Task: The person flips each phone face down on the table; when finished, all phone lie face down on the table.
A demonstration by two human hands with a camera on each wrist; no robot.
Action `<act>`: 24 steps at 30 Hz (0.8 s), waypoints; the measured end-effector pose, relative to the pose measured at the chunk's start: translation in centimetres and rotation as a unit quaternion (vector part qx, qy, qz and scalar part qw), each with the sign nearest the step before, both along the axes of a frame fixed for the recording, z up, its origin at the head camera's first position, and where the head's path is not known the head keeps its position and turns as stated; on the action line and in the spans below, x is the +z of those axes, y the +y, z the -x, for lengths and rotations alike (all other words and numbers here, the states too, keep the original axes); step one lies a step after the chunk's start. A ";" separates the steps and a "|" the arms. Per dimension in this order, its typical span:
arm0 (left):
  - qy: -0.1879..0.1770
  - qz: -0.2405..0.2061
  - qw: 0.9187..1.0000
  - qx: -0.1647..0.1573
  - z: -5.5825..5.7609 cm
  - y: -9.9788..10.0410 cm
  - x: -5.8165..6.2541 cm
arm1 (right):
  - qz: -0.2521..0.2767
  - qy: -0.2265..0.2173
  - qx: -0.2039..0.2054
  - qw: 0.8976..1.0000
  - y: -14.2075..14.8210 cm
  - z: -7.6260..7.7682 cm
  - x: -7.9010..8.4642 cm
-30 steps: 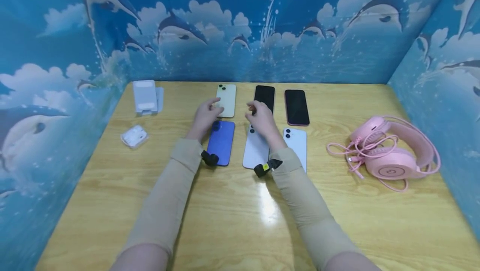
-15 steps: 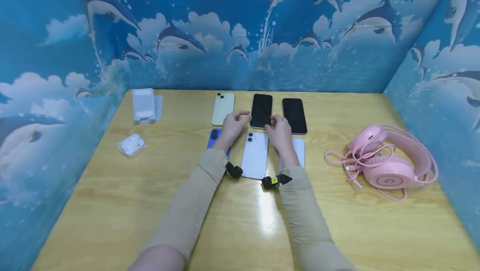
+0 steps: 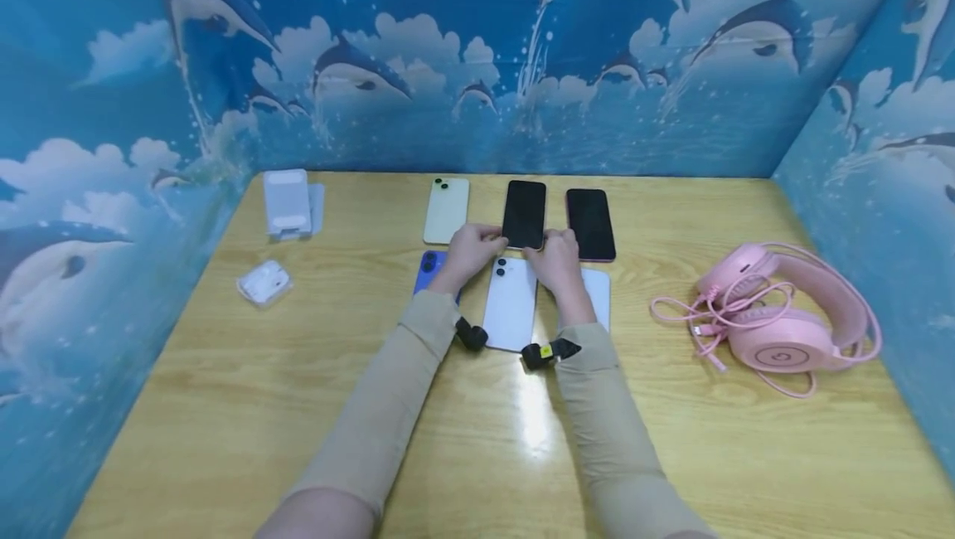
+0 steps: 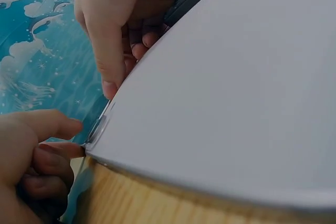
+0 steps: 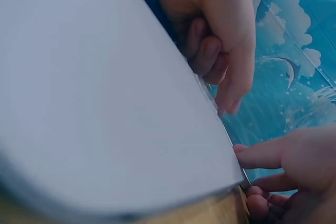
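Note:
A black-screened smartphone (image 3: 525, 215) lies face up in the middle of the back row. My left hand (image 3: 472, 257) grips its lower left corner, fingers curled at the edge. Opposite it, my right hand (image 3: 558, 261) holds the lower right corner, the thumb along the bottom edge. Directly below, a pale lilac smartphone (image 3: 511, 307) lies back up between the wrists and fills much of both wrist views. A purple phone (image 3: 429, 268) is partly covered by the left hand, and a white phone (image 3: 599, 298) by the right.
A pale yellow phone (image 3: 447, 211) and another dark-screened phone (image 3: 591, 225) flank the held one. White stand (image 3: 287, 203) and a small clear case with white earphones (image 3: 264, 283) sit at left, pink headphones (image 3: 783, 315) with a coiled cable at right. A dolphin-print cloth (image 3: 477, 58) backs the table.
My left hand has moved right from the yellow phone to the black phone's left edge. The right hand has shifted to its lower right corner. Both hands have closed in on that phone.

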State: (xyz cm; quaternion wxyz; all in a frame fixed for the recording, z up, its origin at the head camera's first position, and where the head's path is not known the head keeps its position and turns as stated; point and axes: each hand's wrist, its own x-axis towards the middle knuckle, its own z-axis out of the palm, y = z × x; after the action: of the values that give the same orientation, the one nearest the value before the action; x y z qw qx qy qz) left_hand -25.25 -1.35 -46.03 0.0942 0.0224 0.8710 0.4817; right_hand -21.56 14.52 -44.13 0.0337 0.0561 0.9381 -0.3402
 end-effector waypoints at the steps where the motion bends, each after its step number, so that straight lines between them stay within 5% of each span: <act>1: -0.002 -0.001 1.000 -0.001 -0.1 0.1 0.1 | 0.006 -0.001 -0.001 1.000 0.1 0.0 0.0; 7: -0.003 -0.001 1.000 -0.008 -0.3 0.2 0.3 | 0.119 -0.017 -0.038 0.992 0.6 0.0 0.3; 14: 0.003 -0.001 1.000 -0.001 -0.3 0.2 0.3 | 0.316 0.040 -0.071 0.945 0.5 0.0 0.6; 24: -0.011 -0.040 0.999 0.011 -0.2 0.0 0.2 | 0.329 0.068 -0.005 0.942 -0.6 0.0 0.3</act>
State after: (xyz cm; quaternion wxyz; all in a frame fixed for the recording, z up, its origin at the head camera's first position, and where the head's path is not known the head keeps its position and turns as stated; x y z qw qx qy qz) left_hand -25.05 -1.39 -45.80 0.0972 0.0112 0.8500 0.5176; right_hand -21.57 13.88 -43.79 -0.0154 0.0237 0.7738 -0.6328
